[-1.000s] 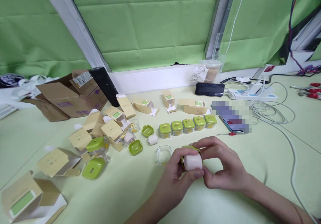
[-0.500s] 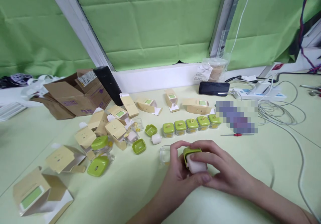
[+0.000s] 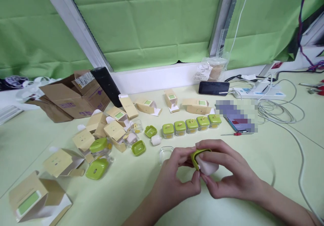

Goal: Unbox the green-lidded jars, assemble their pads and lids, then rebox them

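Observation:
Between both hands sits a green lid (image 3: 194, 158) with its hollow side turned to the right, and a white rounded block (image 3: 210, 167) partly inside it. My left hand (image 3: 172, 177) pinches the lid's edge with thumb and fingertips. My right hand (image 3: 234, 173) is closed around the white block, a finger pressed on its top and the thumb below. Just beyond my left hand a clear cup (image 3: 165, 154) rests on the table, partly hidden. Farther off lie a second white block (image 3: 156, 140) and two loose green lids (image 3: 138, 148).
A row of several lidded clear containers (image 3: 191, 126) stands behind my hands. Opened small cartons (image 3: 63, 162) and other green-lidded containers (image 3: 97, 168) spread leftward. A brown box (image 3: 73, 99), phone (image 3: 214, 88), screwdriver (image 3: 237, 134) and power strip (image 3: 272, 92) with cables lie around.
The lid and white block have shifted slightly right and tilted. My left thumb has drawn back from the block to the lid's lower edge. The view has shifted slightly.

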{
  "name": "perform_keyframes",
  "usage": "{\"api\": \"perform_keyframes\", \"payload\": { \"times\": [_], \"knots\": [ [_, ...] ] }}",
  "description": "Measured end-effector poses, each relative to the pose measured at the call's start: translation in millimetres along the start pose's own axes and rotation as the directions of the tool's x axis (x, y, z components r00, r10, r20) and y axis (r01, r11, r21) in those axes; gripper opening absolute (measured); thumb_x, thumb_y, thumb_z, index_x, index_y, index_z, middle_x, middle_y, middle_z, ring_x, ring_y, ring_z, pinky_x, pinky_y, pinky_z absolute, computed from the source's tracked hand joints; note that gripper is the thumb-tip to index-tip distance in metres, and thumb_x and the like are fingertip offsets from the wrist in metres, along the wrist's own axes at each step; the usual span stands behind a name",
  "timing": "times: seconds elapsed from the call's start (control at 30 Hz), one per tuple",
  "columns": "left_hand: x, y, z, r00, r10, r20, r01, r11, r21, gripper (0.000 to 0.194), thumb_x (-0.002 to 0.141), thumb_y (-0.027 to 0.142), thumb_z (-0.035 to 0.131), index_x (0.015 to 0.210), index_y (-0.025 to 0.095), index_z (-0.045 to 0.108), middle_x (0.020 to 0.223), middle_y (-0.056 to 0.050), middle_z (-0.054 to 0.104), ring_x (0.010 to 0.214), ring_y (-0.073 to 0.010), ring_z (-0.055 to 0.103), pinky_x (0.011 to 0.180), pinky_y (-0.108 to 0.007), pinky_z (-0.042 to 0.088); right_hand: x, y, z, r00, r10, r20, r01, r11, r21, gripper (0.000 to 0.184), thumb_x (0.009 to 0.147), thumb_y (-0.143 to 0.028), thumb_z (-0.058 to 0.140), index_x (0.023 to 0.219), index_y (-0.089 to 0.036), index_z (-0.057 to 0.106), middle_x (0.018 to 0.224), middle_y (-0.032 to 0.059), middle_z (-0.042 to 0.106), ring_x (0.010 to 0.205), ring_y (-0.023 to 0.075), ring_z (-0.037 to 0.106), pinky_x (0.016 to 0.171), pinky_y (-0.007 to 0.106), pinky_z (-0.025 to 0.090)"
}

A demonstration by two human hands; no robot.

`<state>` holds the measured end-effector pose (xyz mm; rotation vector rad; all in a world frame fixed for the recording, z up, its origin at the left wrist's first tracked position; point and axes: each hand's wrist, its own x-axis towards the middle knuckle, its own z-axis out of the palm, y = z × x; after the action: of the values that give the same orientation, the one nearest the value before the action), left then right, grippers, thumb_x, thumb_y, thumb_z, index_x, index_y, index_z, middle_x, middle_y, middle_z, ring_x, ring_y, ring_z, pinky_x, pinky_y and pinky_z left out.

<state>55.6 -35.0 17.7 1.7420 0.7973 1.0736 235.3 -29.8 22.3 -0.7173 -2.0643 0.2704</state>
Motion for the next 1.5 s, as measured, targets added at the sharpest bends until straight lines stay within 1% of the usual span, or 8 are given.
{"api": "perform_keyframes", "payload": {
  "times": [0.17, 0.57, 0.73, 0.87, 1.07, 1.2, 1.37, 1.5],
  "knots": [
    [-3, -7, 5.1, 0.972, 0.213, -0.103, -0.18, 0.948, 0.264, 0.049, 0.069, 0.005, 0.058, 0.112, 0.025, 0.046, 0.094, -0.002, 0.065, 0.08, -0.0158, 0.065, 0.073, -0.028, 0.053, 0, -6, 6, 1.0, 0.011, -0.026, -0.012, 1.0, -0.028, 0.045, 0.065, -0.01, 0.063, 0.105, -0.022, 0.048, 0.102, 0.0094, 0.054, 0.09, 0.0231, 0.059, 0.071, 0.036, 0.056],
    [-3, -7, 2.0, 0.918, 0.386, -0.089, -0.331, 0.872, 0.361, 0.061, 0.07, 0.003, 0.058, 0.121, 0.032, 0.043, 0.095, -0.002, 0.067, 0.081, -0.0177, 0.065, 0.07, -0.03, 0.052, 6, -19, 12, 0.996, 0.04, -0.08, -0.04, 0.999, -0.004, 0.038, 0.061, -0.006, 0.057, 0.092, -0.026, 0.047, 0.096, 0.0056, 0.054, 0.086, 0.0214, 0.056, 0.07, 0.036, 0.055],
    [-7, -11, -0.1, 0.955, 0.267, -0.129, -0.229, 0.94, 0.253, 0.055, 0.072, 0.005, 0.058, 0.12, 0.031, 0.047, 0.099, -0.002, 0.065, 0.088, -0.0193, 0.064, 0.077, -0.033, 0.053, 10, -18, 6, 0.994, 0.078, -0.076, -0.074, 0.996, 0.051, 0.037, 0.064, -0.008, 0.06, 0.096, -0.025, 0.052, 0.102, 0.0062, 0.056, 0.087, 0.0191, 0.059, 0.069, 0.031, 0.054],
    [-8, -12, 0.6, 0.993, 0.071, -0.096, -0.072, 0.997, -0.01, 0.044, 0.079, 0.01, 0.055, 0.119, 0.026, 0.047, 0.103, -0.005, 0.061, 0.092, -0.0181, 0.062, 0.08, -0.031, 0.052, 16, -13, -6, 0.994, 0.108, 0.007, -0.108, 0.984, 0.143, 0.037, 0.073, -0.01, 0.062, 0.106, -0.024, 0.054, 0.105, 0.007, 0.058, 0.095, 0.0181, 0.061, 0.077, 0.03, 0.054],
    [-2, -5, 2.6, 0.986, -0.165, 0.006, 0.157, 0.923, -0.35, 0.039, 0.082, 0.031, 0.063, 0.112, 0.025, 0.039, 0.105, -0.007, 0.063, 0.092, -0.0194, 0.061, 0.082, -0.035, 0.048, 16, -9, -12, 0.976, 0.171, 0.137, -0.197, 0.958, 0.207, 0.051, 0.08, -0.014, 0.062, 0.126, -0.028, 0.045, 0.116, 0.0076, 0.055, 0.112, 0.0199, 0.053, 0.091, 0.034, 0.05],
    [-1, 2, -0.2, 0.97, -0.241, -0.025, 0.221, 0.92, -0.324, 0.043, 0.082, 0.031, 0.064, 0.114, 0.027, 0.035, 0.108, -0.006, 0.064, 0.092, -0.0175, 0.06, 0.084, -0.033, 0.046, 11, -5, -12, 0.924, 0.34, 0.172, -0.38, 0.863, 0.333, 0.074, 0.075, -0.017, 0.068, 0.137, -0.029, 0.029, 0.133, 0.0094, 0.044, 0.124, 0.0229, 0.044, 0.097, 0.037, 0.047],
    [-1, 6, -9.2, 0.987, -0.14, -0.073, 0.137, 0.989, -0.051, 0.043, 0.081, 0.027, 0.064, 0.117, 0.027, 0.042, 0.118, -0.007, 0.058, 0.104, -0.0207, 0.057, 0.09, -0.035, 0.045, 7, 4, -6, 0.854, 0.436, 0.283, -0.518, 0.663, 0.541, 0.047, 0.085, -0.029, 0.061, 0.129, -0.029, 0.047, 0.124, 0.0083, 0.055, 0.104, 0.0211, 0.059, 0.083, 0.035, 0.054],
    [4, 10, -18.6, 0.999, -0.035, -0.023, 0.039, 0.968, 0.249, 0.046, 0.079, 0.03, 0.066, 0.122, 0.03, 0.048, 0.12, -0.006, 0.057, 0.113, -0.025, 0.051, 0.097, -0.043, 0.04, 8, 8, 2, 0.836, 0.462, 0.296, -0.521, 0.496, 0.695, 0.046, 0.081, -0.032, 0.066, 0.124, -0.029, 0.052, 0.11, 0.0061, 0.062, 0.087, 0.0173, 0.065, 0.073, 0.031, 0.056]
  ]
}}
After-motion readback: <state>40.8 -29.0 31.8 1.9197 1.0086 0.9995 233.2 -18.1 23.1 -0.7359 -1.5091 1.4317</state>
